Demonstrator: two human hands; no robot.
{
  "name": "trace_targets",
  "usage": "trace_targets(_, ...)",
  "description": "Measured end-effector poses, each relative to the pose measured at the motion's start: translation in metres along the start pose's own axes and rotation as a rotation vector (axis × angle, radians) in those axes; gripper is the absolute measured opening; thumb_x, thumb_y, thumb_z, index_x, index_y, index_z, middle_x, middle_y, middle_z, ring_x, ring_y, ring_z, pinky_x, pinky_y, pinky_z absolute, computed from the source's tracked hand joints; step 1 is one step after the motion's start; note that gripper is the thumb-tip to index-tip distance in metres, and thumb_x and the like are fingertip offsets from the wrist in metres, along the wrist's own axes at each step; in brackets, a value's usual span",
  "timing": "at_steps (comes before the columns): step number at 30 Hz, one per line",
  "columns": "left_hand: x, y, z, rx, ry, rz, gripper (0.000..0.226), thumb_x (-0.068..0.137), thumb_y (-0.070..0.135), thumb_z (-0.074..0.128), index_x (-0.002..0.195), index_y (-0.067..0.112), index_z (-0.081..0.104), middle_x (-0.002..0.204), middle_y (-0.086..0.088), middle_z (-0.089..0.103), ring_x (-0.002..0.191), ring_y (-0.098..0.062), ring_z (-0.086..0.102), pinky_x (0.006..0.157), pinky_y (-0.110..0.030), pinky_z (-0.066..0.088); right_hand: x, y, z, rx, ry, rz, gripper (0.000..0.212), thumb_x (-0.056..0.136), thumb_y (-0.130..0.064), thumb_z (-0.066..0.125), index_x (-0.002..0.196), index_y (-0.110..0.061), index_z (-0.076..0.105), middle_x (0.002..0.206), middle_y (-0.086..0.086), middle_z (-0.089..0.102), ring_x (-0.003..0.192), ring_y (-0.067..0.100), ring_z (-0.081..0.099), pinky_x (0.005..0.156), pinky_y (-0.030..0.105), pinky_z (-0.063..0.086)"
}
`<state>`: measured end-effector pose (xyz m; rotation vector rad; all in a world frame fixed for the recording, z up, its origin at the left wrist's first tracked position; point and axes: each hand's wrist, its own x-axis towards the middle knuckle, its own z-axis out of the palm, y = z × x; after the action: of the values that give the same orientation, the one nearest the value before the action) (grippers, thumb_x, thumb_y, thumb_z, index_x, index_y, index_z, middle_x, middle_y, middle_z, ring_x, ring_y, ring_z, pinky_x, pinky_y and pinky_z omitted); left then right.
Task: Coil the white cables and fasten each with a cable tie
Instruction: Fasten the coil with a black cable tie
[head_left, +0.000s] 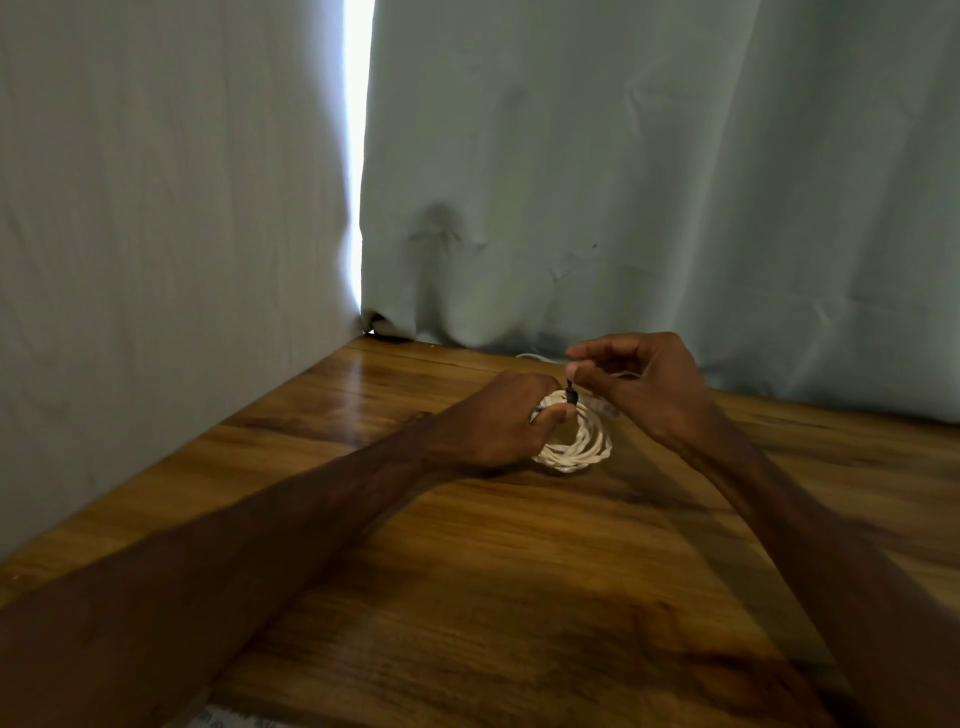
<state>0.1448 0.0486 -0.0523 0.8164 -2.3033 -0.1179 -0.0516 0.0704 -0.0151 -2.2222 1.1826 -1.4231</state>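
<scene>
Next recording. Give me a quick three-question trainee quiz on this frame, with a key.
1. True or false: the white cable is wound into a coil.
2. Fill in: the right hand pinches the top of a small ____ cable tie at the coil's upper edge.
3. Which hand grips the coil itself? A) left hand B) right hand C) neither

Key: 1 true; 2 black; 3 A.

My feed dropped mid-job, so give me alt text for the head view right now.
The left hand grips a coiled white cable on a wooden table while the right hand pinches a small black cable tie at the coil's top. Pale curtains hang behind, with a bright gap between them.
</scene>
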Motion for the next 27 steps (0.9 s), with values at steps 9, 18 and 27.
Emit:
trace_targets(9,0.0008,0.0004,0.0001,-0.004,-0.011,-0.001,0.013,0.104,0.032,0.053,0.094,0.028,0.06,0.086,0.009,0.065,0.077,-0.003,0.06,0.068,-0.028,0.046,0.0005,0.0015,-0.0016,0.084,-0.064,0.003,0.017,0.091,-0.018,0.074,0.103,-0.009,0.081,0.09,-0.001,0.081,0.086,0.014,0.077,0.081,0.026,0.062)
trace_targets(18,0.0004,0.0051,-0.001,0.001,-0.067,0.01,0.013,0.105,0.03,0.052,0.093,0.029,0.059,0.081,0.018,0.059,0.074,0.001,0.058,0.066,-0.021,0.04,-0.0028,0.0044,-0.0031,0.202,-0.058,0.056,0.018,0.085,-0.006,0.077,0.101,0.002,0.078,0.087,0.005,0.08,0.082,0.016,0.078,0.072,0.018,0.058)
trace_targets(27,-0.0004,0.005,-0.0034,0.009,-0.08,0.0,0.02,0.105,0.031,0.052,0.085,0.036,0.052,0.076,0.019,0.056,0.071,0.0,0.058,0.065,-0.022,0.04,-0.0039,0.0043,-0.0029,0.16,-0.065,0.024,0.018,0.084,-0.006,0.078,0.101,0.0,0.079,0.089,0.005,0.08,0.084,0.016,0.078,0.077,0.02,0.06)
